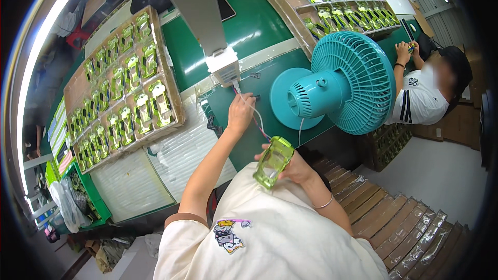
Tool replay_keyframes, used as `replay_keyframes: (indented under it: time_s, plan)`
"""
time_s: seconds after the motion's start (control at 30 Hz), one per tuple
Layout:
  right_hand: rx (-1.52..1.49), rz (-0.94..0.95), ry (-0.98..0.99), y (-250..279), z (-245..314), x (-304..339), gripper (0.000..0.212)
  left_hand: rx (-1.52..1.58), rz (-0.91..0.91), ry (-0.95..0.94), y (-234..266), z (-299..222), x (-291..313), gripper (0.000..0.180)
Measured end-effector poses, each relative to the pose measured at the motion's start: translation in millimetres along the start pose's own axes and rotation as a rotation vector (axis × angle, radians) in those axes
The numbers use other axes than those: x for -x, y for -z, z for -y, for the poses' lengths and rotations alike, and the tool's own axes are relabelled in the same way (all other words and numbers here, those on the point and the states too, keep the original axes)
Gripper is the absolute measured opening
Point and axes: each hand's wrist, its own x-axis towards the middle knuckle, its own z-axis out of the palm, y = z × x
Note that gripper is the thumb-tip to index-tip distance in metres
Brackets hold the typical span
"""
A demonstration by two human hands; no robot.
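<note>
My right hand point(296, 168) is wrapped round a translucent lime-green toy car shell point(275, 163), tilted in front of my chest. Thin coloured wires point(261, 129) run up from the top end of the shell. My left hand point(242, 112) reaches forward over the green tabletop with its fingers closed. Whatever they pinch is too small to make out, though something dark shows at the fingertips. Beside that hand a white cable point(257, 115) hangs from a white box point(223, 66) on a grey upright post. Small black parts point(212, 123) lie to the left of my left wrist.
A turquoise fan point(332, 91) stands close on the right. Partitioned cardboard trays of green car parts point(179, 108) sit at left and far right. White foam sheets point(179, 158) cover the near left table. A co-worker point(423, 93) sits at right; stacked cardboard point(394, 223) lies below.
</note>
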Motion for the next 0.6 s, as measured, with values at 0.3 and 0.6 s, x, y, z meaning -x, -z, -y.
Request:
replay_keyframes:
  time_s: [0.3, 0.6]
  plan:
    - [0.188, -0.132, 0.189, -1.4, 6.9, -7.6, 0.076, 1.224, -0.012, 0.997, 85.4, -36.9, 31.8, 0.009]
    - [0.828, -0.105, 0.763, -42.6, 30.5, -28.2, 0.066, 1.336, 0.179, 0.711, 183.1, -116.2, -7.7, 0.01]
